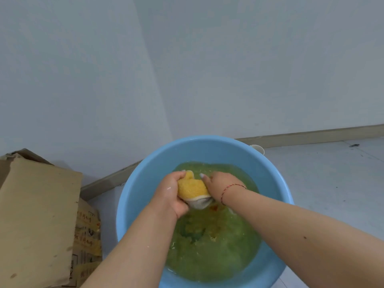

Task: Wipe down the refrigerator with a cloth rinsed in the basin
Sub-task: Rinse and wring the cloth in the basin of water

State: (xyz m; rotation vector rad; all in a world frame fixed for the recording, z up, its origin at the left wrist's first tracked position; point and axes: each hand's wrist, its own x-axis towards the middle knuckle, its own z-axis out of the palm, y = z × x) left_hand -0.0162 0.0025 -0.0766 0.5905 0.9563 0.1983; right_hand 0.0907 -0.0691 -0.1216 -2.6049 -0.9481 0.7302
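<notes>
Rinse step: your left hand [169, 195] and right hand [218, 187] both clamped on cloth [192, 188] over basin [141, 183]. Next: wring firmly, carry to refrigerator, unseen here.

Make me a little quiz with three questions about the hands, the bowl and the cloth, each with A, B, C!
1. Where does the cardboard box stand?
A. left of the basin
B. inside the basin
C. on the wall

2. What colour is the basin?
A. red
B. blue
C. black

3. What are the hands doing to the cloth?
A. nothing
B. only pointing at it
C. both gripping it

Answers: 1 A, the box stands on the floor beside the basin's left rim. 2 B, its rim is light blue. 3 C, the left hand and right hand curl round the yellow cloth above the water.
</notes>
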